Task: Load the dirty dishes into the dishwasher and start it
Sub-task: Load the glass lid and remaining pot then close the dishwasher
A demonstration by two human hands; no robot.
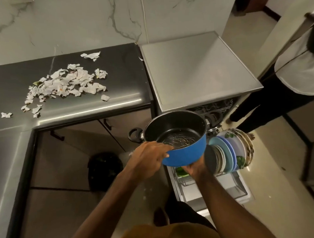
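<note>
Fingers of the left hand [147, 158] hook over the near rim of the pot [187, 153], thumb outside. The right hand [195, 168] props the base from beneath, its fingers hidden, so I cannot tell their grip. The pot hangs tilted above the open dishwasher [195, 73], just left of plates [226, 152] standing inside. Scraps [66, 84] litter the counter [115, 67] further left.

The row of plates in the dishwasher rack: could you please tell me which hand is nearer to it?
Right. The right hand, under the blue pot, is beside the plates; the left hand grips the pot's rim farther left.
</note>
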